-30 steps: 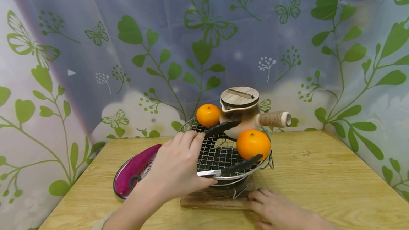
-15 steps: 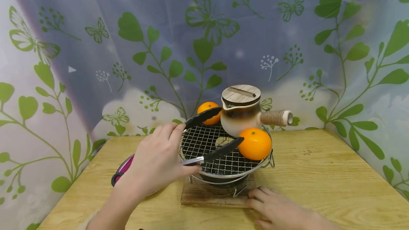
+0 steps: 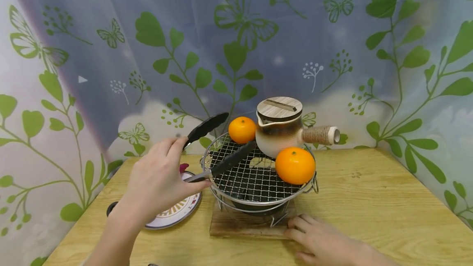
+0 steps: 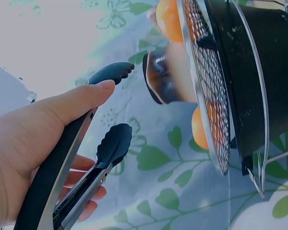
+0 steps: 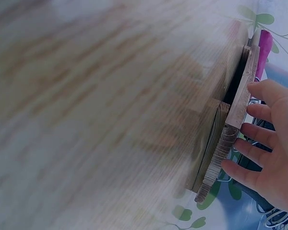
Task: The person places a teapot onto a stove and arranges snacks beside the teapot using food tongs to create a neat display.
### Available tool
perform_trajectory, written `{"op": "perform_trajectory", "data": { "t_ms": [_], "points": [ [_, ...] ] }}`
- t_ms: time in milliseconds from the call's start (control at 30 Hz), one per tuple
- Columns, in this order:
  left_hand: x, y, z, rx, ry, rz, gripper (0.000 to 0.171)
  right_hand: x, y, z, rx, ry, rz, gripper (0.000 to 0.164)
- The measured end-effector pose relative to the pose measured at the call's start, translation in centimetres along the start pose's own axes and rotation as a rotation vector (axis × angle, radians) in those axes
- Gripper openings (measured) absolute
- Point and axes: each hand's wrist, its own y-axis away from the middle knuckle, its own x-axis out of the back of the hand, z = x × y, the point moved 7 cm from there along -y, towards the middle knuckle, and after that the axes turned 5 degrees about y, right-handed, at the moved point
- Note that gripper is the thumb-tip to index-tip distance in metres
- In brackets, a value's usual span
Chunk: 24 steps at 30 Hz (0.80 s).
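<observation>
My left hand (image 3: 159,177) grips a pair of tongs (image 3: 233,161) with black scalloped tips, spread apart and holding nothing. One tip overlaps the wire mesh of a round tabletop grill (image 3: 251,186); the other points up at its left. On the mesh sit a larger orange (image 3: 295,166) at front right and a smaller orange (image 3: 242,130) at the back, beside a brown-and-cream clay pot (image 3: 275,138) with a wooden lid. My right hand (image 3: 321,237) rests at the wooden board (image 3: 244,227) under the grill, its fingers (image 5: 252,151) along the board's edge in the right wrist view.
Left of the grill, partly behind my left forearm, lies a patterned plate (image 3: 186,214). A purple-magenta object (image 5: 264,52) shows past the board, mostly hidden in the head view. The pot's rope-wrapped handle (image 3: 315,135) juts out to the right. A patterned curtain (image 3: 177,73) hangs behind the table.
My left hand has drawn the tongs leftward, away from the larger orange and the pot. Both oranges stay on the mesh. More of the plate now shows. My right hand has stayed at the board.
</observation>
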Motion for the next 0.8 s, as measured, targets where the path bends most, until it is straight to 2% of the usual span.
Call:
{"op": "perform_trajectory", "data": {
  "t_ms": [267,533,800],
  "points": [
    [0.4,0.4,-1.8,0.069,-0.012,-0.003,0.093,-0.1,0.0,0.0,0.022,0.008,0.011,0.043],
    [0.6,1.2,-4.5,0.165,-0.003,-0.018,0.09,-0.2,0.1,0.1,0.025,-0.006,0.021,0.042],
    [-0.3,1.8,-7.2,0.251,0.016,-0.083,0.103,0.0,0.1,0.0,0.018,-0.013,0.027,0.039]
  ]
}}
